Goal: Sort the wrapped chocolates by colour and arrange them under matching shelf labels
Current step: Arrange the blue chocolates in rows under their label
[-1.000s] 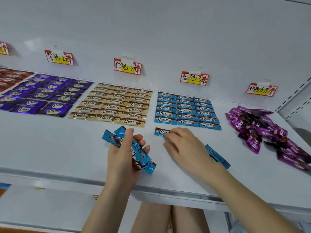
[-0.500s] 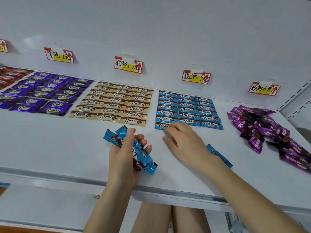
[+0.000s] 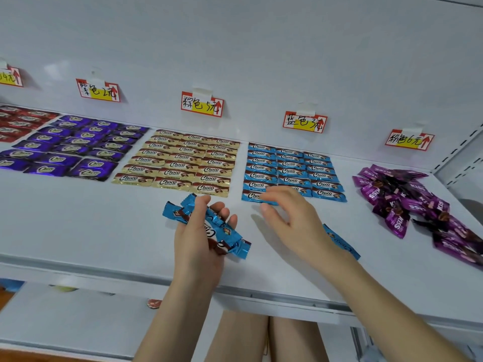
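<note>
Five price labels are taped along the white back wall. The purple label point(image 3: 98, 90) is read as 紫色 2元, the brown label point(image 3: 202, 104) as 棕色 5元, the blue label point(image 3: 304, 122) as 蓝色 3元 and the pink label point(image 3: 409, 139) as 粉色 6元. The leftmost label point(image 3: 10, 77) is cut by the frame edge, so only 4元 is legible. "Choco" is printed on the purple chocolates point(image 3: 73, 150), gold chocolates point(image 3: 183, 163) and blue grid point(image 3: 292, 171). Each group is laid in flat rows on the shelf point(image 3: 78, 231) under its label. Print on the red chocolates point(image 3: 18, 121) is too blurred to read. "KIS" lettering is seen on the magenta pile point(image 3: 407, 199), heaped unsorted under the pink label.

Half a second ago the front-left blue piece point(image 3: 251, 196) was pressed under the fingertips of the right hand point(image 3: 292, 218); the hand is now lifted. The piece is left at the front left corner of the blue grid, in line with the left column. A second ago it was lying short of the grid. The left hand point(image 3: 201, 239) is unchanged.

Right hand: fingers loosely spread, nothing held, over the front-left blue piece. It is motion-blurred, so contact cannot be told. Left hand: palm up, thumb and fingers curled round a blue bunch point(image 3: 222, 231) of shiny blue wrappers with brown-and-white print and crimped ends. A loose blue piece point(image 3: 342, 244) is seen flat on the shelf, partly hidden behind the right wrist.
</note>
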`<state>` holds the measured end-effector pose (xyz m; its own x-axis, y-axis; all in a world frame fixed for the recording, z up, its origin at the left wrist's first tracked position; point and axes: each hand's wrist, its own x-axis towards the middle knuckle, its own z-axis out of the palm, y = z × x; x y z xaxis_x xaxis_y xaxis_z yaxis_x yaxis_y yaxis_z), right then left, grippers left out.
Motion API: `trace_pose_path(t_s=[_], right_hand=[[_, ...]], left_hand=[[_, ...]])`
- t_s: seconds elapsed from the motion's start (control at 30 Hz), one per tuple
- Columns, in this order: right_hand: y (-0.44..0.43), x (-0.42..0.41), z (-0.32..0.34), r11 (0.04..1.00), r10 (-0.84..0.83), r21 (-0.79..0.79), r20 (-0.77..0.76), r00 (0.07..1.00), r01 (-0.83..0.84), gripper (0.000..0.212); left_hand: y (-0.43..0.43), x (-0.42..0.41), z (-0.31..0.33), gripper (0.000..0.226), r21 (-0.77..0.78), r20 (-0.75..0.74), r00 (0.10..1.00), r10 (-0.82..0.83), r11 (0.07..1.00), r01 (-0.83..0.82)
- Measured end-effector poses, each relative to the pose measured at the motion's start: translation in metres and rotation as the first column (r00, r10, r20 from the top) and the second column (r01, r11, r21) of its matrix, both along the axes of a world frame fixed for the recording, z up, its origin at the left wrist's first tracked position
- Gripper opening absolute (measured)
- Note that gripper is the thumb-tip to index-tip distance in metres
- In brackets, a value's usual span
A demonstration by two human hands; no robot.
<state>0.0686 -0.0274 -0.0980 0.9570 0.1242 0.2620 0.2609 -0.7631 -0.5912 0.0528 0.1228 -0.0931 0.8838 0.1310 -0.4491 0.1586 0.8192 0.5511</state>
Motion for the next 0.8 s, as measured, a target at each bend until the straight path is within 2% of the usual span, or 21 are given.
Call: trace_pose_path(t_s=[0.07, 0.1, 0.2, 0.3, 0.43, 0.53, 0.63, 0.8], right_hand=[[0.003, -0.016, 0.013, 0.960, 0.061, 0.277, -0.074, 0.995, -0.038, 0.009], [0.005, -0.025, 0.019, 0.939, 0.106, 0.339, -0.120, 0.987, -0.060, 0.009], [0.013, -0.043, 0.027, 0.899, 0.193, 0.431, -0.221, 0.956, -0.082, 0.007], [0.014, -0.048, 0.032, 0.836, 0.171, 0.548, -0.230, 0.958, -0.018, 0.015], [0.003, -0.047, 0.037, 0.809, 0.096, 0.586, -0.205, 0.974, 0.044, 0.021], [-0.005, -0.046, 0.040, 0.812, 0.083, 0.581, -0.201, 0.976, 0.051, 0.019], [-0.009, -0.047, 0.040, 0.789, 0.076, 0.611, -0.191, 0.979, 0.058, 0.017], [-0.024, -0.049, 0.043, 0.719, 0.007, 0.690, -0.137, 0.991, 0.090, 0.017]], left_hand=[[-0.006, 0.000, 0.005, 0.011, -0.063, 0.030, 0.999, 0.038, 0.997, -0.036], [-0.009, -0.001, 0.007, 0.011, -0.078, 0.048, 0.997, 0.053, 0.996, -0.049], [-0.018, -0.005, 0.014, 0.011, -0.094, 0.105, 0.993, 0.062, 0.994, -0.052], [-0.023, -0.012, 0.016, 0.005, -0.009, 0.154, 0.988, -0.003, 1.000, 0.004], [-0.021, -0.022, 0.013, 0.020, 0.155, 0.234, 0.957, -0.173, 0.978, 0.139], [-0.019, -0.026, 0.016, 0.028, 0.224, 0.289, 0.930, -0.229, 0.960, 0.167], [-0.020, -0.028, 0.017, 0.026, 0.228, 0.267, 0.943, -0.197, 0.964, 0.136], [-0.013, -0.025, 0.019, 0.017, 0.164, 0.182, 0.982, -0.049, 0.986, 0.019]])
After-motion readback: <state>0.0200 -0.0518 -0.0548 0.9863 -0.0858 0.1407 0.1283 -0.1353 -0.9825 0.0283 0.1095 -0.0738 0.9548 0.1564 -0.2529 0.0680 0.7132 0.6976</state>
